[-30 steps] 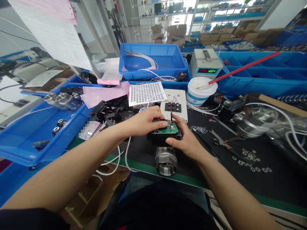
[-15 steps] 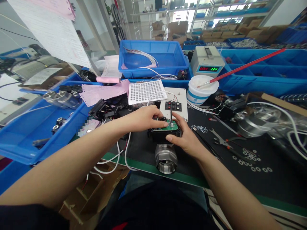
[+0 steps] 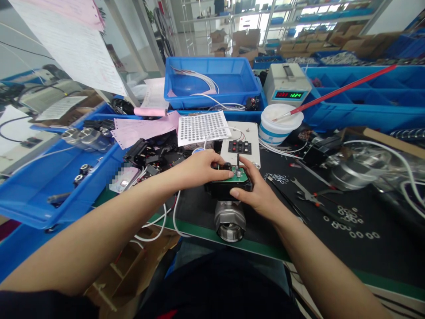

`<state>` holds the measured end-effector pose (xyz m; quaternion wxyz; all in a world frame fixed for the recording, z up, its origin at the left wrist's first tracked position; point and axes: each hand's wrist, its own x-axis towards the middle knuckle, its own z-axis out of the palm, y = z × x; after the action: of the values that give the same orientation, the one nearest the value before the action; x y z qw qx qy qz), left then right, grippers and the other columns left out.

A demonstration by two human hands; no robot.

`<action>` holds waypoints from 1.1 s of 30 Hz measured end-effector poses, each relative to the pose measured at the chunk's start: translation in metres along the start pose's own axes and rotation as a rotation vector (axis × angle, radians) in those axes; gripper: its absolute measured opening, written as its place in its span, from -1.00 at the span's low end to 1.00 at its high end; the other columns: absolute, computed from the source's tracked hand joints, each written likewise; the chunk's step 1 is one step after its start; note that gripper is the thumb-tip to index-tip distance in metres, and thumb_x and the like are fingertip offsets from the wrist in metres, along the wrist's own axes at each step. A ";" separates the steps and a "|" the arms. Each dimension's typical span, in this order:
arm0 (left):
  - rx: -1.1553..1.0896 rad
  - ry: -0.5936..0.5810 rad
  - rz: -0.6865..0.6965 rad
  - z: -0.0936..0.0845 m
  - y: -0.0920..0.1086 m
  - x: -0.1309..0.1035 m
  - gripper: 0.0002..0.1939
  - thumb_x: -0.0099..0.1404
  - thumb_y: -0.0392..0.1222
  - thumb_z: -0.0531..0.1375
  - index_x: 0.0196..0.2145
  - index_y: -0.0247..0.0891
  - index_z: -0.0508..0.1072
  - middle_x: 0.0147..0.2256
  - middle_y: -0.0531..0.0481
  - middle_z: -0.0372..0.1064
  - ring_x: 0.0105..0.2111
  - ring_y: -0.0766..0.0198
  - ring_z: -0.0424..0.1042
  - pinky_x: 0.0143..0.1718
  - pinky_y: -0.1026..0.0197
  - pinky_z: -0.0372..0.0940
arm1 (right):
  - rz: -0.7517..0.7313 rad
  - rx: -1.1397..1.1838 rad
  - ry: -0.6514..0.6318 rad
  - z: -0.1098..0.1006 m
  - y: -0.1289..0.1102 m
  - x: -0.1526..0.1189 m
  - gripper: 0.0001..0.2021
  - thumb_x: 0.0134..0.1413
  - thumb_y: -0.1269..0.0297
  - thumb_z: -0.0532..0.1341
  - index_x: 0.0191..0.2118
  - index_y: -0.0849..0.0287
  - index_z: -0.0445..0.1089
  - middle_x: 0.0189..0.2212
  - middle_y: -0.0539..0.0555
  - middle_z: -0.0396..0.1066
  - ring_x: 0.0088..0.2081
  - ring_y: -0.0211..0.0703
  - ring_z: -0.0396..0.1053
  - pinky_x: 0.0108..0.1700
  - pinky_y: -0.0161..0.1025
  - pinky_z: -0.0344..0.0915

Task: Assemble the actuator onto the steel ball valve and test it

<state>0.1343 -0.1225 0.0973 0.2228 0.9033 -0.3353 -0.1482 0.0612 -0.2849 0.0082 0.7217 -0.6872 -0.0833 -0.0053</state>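
Observation:
In front of me stands a steel valve body with a threaded opening towards me. On top of it sits a black actuator housing, open at the top, with a green circuit board in it. My left hand is closed at the board's left side, its thumb on the board and its other fingers partly hidden behind. My right hand grips the housing's right side, thumb at the front and fingers behind. A thin black post rises beside the board.
Behind are a switch panel, a white tub with a red-handled brush, and a meter. Pliers and several small rings lie to the right. Blue bins and white cables are on the left.
Both hands stay at the housing almost unmoved, the left thumb shifting only slightly on the board. The valve body keeps its place.

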 end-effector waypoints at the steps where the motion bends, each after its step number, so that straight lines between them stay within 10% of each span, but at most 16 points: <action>1: -0.004 0.004 -0.013 0.001 0.000 0.000 -0.67 0.10 0.06 0.15 -0.35 -0.27 0.48 -0.43 0.04 0.33 -0.44 0.29 0.31 -0.42 0.28 0.10 | -0.001 -0.002 0.003 0.000 0.001 0.000 -0.15 -0.21 0.09 0.34 0.17 0.16 -0.11 0.07 0.23 0.09 0.09 0.04 0.12 0.10 0.00 0.11; 33: -0.145 0.034 -0.116 0.011 0.001 0.008 -0.67 0.03 0.11 0.17 -0.55 -0.24 0.35 -0.64 0.12 0.19 -0.61 0.34 0.15 -0.59 0.27 -0.03 | -0.018 0.000 0.066 0.001 0.005 -0.001 -0.15 -0.21 0.10 0.35 0.17 0.14 -0.10 0.03 0.17 0.18 0.06 -0.01 0.16 0.13 -0.03 0.08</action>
<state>0.1351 -0.1320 0.0871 0.2844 0.9050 -0.2671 -0.1695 0.0606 -0.2841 0.0031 0.7241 -0.6857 -0.0656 -0.0344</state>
